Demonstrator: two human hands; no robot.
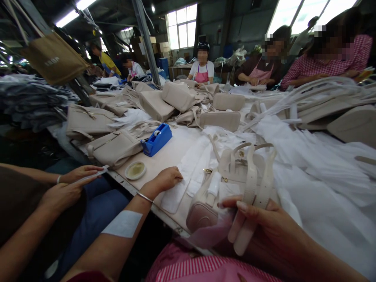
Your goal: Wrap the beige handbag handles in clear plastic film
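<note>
A small beige handbag (204, 205) lies on its side at the table's near edge, partly wrapped in white paper. My right hand (264, 229) is closed round its two beige handles (252, 184), which stick up past my fingers. My left hand (166, 180), a bangle at the wrist and a white patch on the forearm, rests with curled fingers on the edge of a white paper sheet (173, 197) just left of the bag.
A blue tape dispenser (157, 139) and a small round dish (135, 170) sit on the table (164, 156). Beige bags (155, 103) are piled further back, and loose white paper (323, 176) covers the right. A co-worker's hands (73, 180) hold a strip at left. Other people sit at the far side.
</note>
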